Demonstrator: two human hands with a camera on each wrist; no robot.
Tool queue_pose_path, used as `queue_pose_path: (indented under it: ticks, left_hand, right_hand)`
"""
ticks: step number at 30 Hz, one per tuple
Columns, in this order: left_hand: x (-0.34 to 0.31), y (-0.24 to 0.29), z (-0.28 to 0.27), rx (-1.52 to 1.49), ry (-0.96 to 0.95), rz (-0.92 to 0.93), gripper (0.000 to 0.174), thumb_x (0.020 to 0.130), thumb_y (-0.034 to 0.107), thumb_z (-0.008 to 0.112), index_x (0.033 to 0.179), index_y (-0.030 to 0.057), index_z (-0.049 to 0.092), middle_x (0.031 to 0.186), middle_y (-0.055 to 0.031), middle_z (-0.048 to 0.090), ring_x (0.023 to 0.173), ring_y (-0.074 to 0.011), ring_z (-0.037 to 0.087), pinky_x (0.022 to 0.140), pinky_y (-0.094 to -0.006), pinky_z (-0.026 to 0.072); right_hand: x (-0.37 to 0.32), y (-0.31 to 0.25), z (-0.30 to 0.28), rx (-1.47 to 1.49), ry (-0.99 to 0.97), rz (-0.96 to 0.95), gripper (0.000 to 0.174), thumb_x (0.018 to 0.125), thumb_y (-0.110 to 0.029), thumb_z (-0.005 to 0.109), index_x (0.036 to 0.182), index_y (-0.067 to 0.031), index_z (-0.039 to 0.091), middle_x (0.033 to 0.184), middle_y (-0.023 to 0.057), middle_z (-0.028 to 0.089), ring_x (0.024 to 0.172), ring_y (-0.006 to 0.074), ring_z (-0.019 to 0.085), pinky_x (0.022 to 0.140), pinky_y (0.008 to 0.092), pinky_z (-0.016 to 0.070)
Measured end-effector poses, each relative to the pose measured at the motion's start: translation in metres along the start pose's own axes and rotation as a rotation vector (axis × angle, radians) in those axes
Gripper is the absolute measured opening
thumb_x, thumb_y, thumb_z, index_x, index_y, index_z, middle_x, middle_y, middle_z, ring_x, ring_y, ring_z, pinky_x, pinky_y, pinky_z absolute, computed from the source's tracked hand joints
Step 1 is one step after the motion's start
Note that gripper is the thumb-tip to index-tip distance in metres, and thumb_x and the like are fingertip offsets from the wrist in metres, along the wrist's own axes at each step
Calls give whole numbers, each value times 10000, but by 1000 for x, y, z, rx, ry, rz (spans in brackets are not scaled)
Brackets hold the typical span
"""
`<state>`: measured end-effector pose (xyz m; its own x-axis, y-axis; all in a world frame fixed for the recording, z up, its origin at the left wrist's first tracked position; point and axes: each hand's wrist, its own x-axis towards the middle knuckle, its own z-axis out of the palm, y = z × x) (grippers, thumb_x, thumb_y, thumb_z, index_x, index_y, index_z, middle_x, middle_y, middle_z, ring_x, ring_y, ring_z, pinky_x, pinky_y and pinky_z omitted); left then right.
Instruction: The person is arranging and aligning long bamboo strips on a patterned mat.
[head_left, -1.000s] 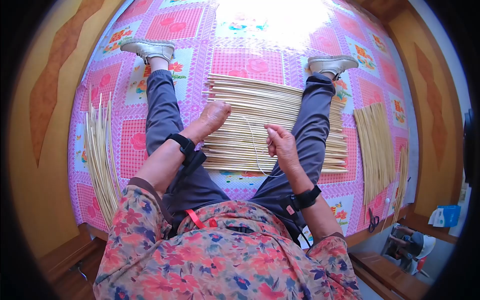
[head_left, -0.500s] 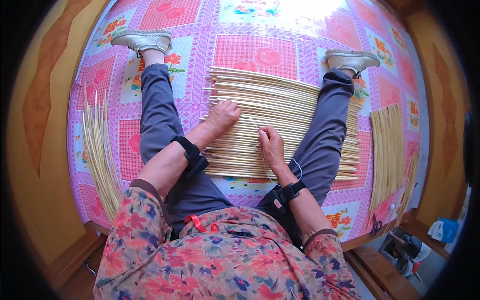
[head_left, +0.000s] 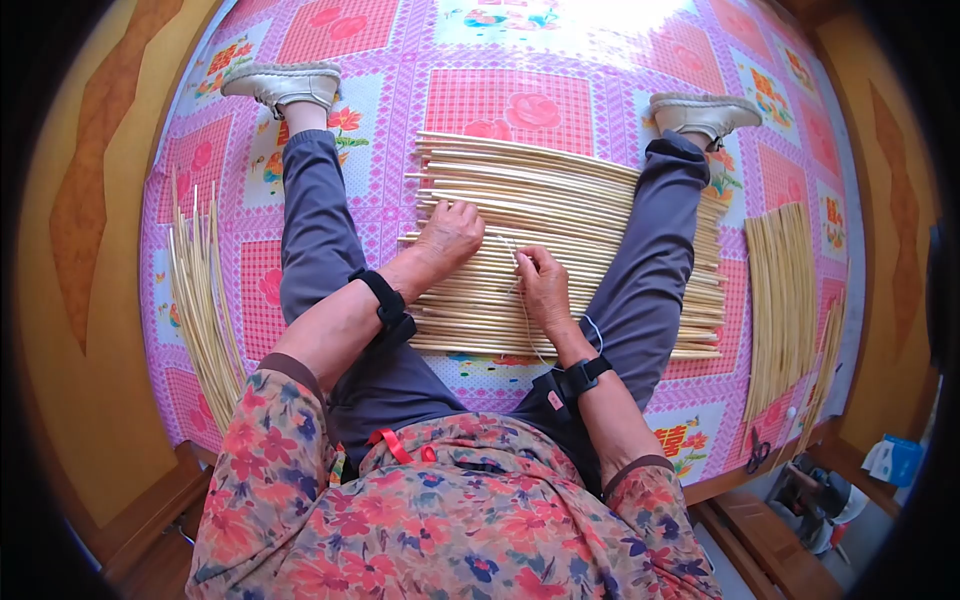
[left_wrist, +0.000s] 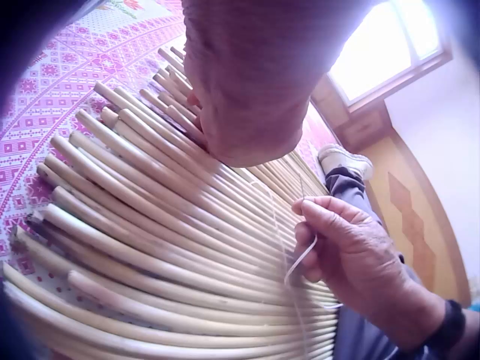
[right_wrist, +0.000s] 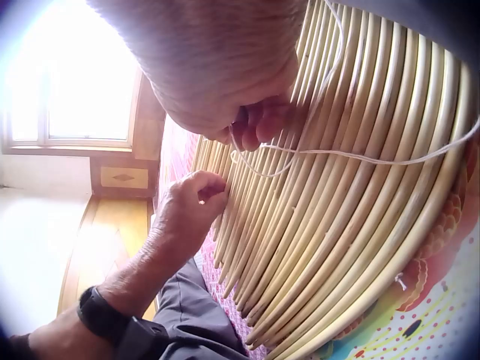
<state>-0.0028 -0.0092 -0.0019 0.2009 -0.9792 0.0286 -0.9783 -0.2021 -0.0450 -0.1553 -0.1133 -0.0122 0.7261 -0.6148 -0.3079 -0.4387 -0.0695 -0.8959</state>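
A mat of pale, thin stalks (head_left: 540,190) lies between the person's legs, the stalks side by side. Over its left part, my left hand (head_left: 452,233) has thumb and forefinger bent together on a stalk (right_wrist: 238,196), as the right wrist view shows. Right of it, my right hand (left_wrist: 358,251) pinches a thin needle (left_wrist: 302,186) between thumb and forefinger, its tip pointing up in the left wrist view. White string (right_wrist: 375,159) loops from this hand across the stalks and past the right wrist. The right fingertips are partly hidden in the right wrist view.
Loose stalks (head_left: 205,300) lie at the left, and a flat bundle (head_left: 780,300) lies at the right. Scissors (head_left: 758,450) rest near the front right edge. The person's legs (head_left: 325,220) flank the mat on a patterned pink cover (head_left: 380,130).
From a second ago, my right hand came in nearer the left hand, and the left hand settled lower onto the stalks. Little differs over the last half second.
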Motion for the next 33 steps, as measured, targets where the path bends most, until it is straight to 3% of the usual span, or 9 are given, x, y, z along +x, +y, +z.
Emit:
queue_pose_path:
  ticks: [10, 17, 20, 23, 25, 33]
  left_hand:
    - [17, 0, -15, -141, -253, -132, 173, 679, 84, 547, 840, 23, 570, 870, -112, 552, 867, -259, 538, 704, -397, 426]
    - [17, -4, -5, -160, -190, -107, 152, 695, 73, 558, 835, 19, 577, 826, -134, 578, 814, -273, 578, 650, -401, 471]
    - [19, -7, -16, -280, -257, -102, 136, 729, 54, 518, 854, 1, 531, 854, -181, 585, 847, -306, 582, 678, -405, 483]
    - [14, -12, -6, -392, -147, -66, 129, 740, 43, 499, 855, -9, 519, 847, -185, 576, 838, -315, 576, 688, -410, 479]
    - [9, -15, -5, -419, -128, -42, 133, 741, 42, 495, 860, -13, 513, 845, -188, 569, 843, -322, 569, 706, -411, 473]
    - [3, -23, -3, -500, -70, -1, 128, 744, 41, 480, 860, -11, 497, 841, -185, 547, 847, -328, 551, 749, -392, 452]
  right_hand:
    - [3, 4, 5, -18, -11, 6, 124, 814, -172, 555, 840, -55, 587, 601, 100, 593, 552, 186, 594, 512, 300, 450]
    - [6, 9, 10, -104, 17, -12, 133, 811, -186, 557, 826, -57, 586, 592, 98, 590, 528, 211, 581, 519, 320, 447]
    - [5, 2, 9, -85, 35, -21, 144, 812, -196, 552, 824, -56, 584, 597, 105, 590, 527, 235, 576, 523, 330, 447]
    - [4, 0, 6, -20, -4, 91, 147, 812, -201, 549, 825, -60, 586, 607, 112, 594, 543, 250, 581, 529, 336, 449]
    - [6, 8, 9, -136, 10, -22, 135, 815, -185, 545, 823, -57, 586, 603, 106, 595, 541, 228, 586, 520, 327, 449]
    - [3, 0, 7, -57, -2, -13, 130, 815, -189, 556, 845, -67, 593, 583, 86, 588, 525, 178, 579, 499, 299, 442]
